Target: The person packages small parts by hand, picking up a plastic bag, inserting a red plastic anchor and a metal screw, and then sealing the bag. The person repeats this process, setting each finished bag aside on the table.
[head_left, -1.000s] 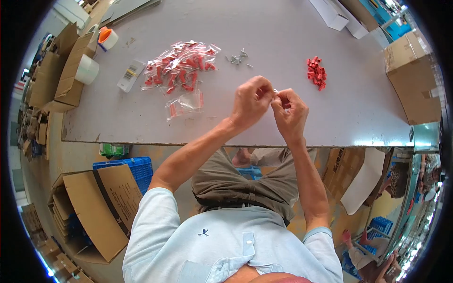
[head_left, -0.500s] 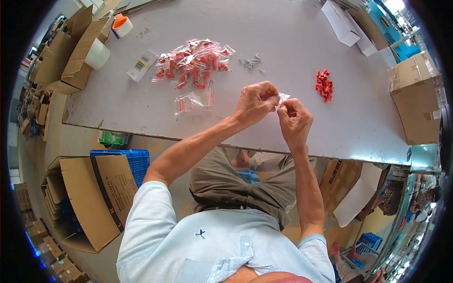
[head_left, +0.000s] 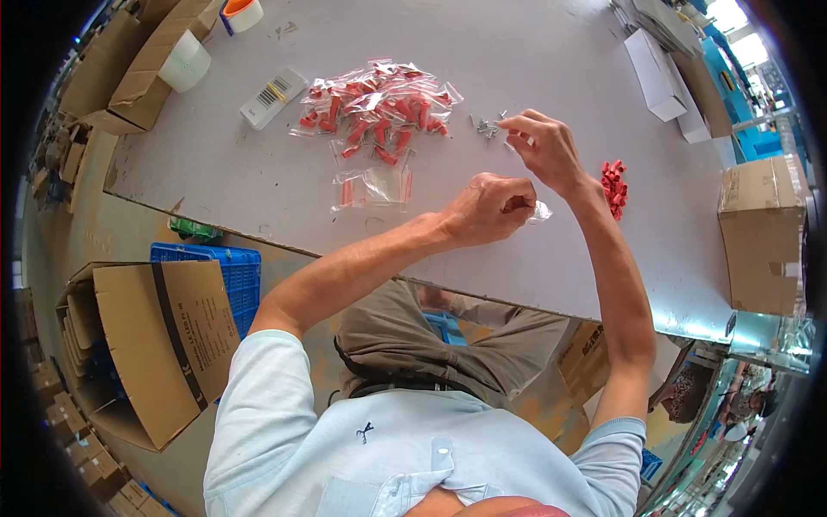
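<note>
My left hand is closed in a pinch on a small clear plastic bag, which sticks out past the fingertips. Up and to the right, my right hand has its fingers and thumb apart at the edge of a small group of silvery screws. Right of that wrist lies a pile of short red tubes, partly behind the forearm. To the left is a heap of filled clear bags with red pieces. Flat bags with red edges lie just below the heap.
A white box with a barcode label lies left of the heap. Tape rolls and an open carton stand at the far left. White boxes and a brown carton are on the right. The table's front edge runs below my forearms.
My right hand has let go of the small bag and moved up to the screws, its fingers opening. My left hand keeps the bag. The camera view has shifted and tilted slightly.
</note>
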A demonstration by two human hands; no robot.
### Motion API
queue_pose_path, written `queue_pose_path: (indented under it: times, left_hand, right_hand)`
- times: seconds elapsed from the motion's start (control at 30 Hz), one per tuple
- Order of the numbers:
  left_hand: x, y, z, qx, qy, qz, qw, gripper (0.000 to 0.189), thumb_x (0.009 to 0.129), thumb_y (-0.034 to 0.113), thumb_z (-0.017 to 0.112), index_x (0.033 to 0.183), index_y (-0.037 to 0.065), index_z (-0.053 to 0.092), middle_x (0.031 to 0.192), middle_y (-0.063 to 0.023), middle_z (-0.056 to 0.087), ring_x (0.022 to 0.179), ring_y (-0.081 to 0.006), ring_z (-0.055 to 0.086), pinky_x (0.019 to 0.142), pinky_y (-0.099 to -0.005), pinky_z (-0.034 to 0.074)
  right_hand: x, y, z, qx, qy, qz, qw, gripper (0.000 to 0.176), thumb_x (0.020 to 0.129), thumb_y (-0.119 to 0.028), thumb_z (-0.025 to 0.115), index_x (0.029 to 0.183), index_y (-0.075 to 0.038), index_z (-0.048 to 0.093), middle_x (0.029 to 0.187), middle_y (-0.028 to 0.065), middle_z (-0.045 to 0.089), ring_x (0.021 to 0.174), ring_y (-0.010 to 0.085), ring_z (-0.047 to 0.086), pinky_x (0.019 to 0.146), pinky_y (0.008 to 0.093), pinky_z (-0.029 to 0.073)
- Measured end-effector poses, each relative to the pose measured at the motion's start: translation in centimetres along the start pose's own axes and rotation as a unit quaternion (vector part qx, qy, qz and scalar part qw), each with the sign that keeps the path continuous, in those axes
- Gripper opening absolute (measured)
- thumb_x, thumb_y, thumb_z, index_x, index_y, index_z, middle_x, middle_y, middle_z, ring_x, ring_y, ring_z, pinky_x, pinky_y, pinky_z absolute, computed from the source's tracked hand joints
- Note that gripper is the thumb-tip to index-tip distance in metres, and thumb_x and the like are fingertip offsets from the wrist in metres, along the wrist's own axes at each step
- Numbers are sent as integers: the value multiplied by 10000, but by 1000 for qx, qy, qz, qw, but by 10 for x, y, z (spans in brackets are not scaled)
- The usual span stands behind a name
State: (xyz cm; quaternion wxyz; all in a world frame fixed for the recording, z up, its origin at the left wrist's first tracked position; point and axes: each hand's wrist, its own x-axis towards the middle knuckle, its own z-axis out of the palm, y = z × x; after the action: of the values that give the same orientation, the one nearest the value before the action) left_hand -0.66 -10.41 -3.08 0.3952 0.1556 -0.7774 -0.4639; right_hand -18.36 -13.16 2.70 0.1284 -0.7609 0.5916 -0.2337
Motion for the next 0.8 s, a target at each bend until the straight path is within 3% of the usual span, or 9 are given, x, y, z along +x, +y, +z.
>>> queue_pose_path:
  times: [0.17, 0.3, 0.4, 0.5, 0.57, 0.8]
  left_hand:
    - [3, 2, -4, -8, 12, -19, 1000, 53, 894, 16, 716, 915, -8, 674, 740, -124, 711, 630, -182, 675, 583, -329, 554]
    - [4, -1, -1, -21, 36, -13, 999, 55, 898, 21, 714, 912, -9, 670, 740, -124, 711, 622, -184, 670, 574, -331, 549]
    - [5, 1, -3, -33, 34, -23, 999, 55, 901, 25, 712, 913, -8, 669, 739, -128, 710, 625, -184, 672, 576, -334, 550]
    - [5, 2, -3, -30, 36, -34, 998, 49, 901, 19, 706, 909, -10, 668, 738, -131, 708, 627, -184, 672, 583, -337, 552]
    - [5, 1, -2, -32, 42, -34, 998, 44, 900, 15, 698, 908, -16, 667, 736, -132, 707, 628, -185, 670, 589, -338, 555]
    - [8, -1, -6, -18, 39, -62, 997, 39, 899, 10, 686, 906, -23, 667, 738, -127, 710, 628, -175, 663, 591, -335, 552]
  right_hand:
    - [31, 6, 14, -104, -48, -94, 989, 324, 932, -13, 684, 1227, -139, 730, 1132, 61, 712, 982, 246, 734, 909, 386, 627]
    - [40, 10, 19, -99, -78, -101, 987, 286, 934, -17, 679, 1186, -132, 751, 1128, 61, 715, 1003, 247, 730, 920, 375, 634]
    - [42, 12, 21, -98, -88, -102, 986, 263, 914, -5, 719, 1156, -99, 763, 1083, 88, 716, 940, 261, 742, 855, 361, 637]
    - [44, 5, 16, -91, -109, -49, 989, 164, 928, -42, 693, 1063, -89, 775, 1065, 75, 727, 975, 254, 732, 872, 364, 640]
    - [46, 0, 10, -94, -149, -22, 984, 100, 926, -52, 700, 1009, -52, 754, 1012, 92, 731, 926, 258, 729, 815, 366, 627]
    - [50, 1, 10, -80, -171, 8, 982, 79, 911, -49, 703, 979, -21, 733, 971, 110, 725, 870, 270, 715, 776, 399, 600]
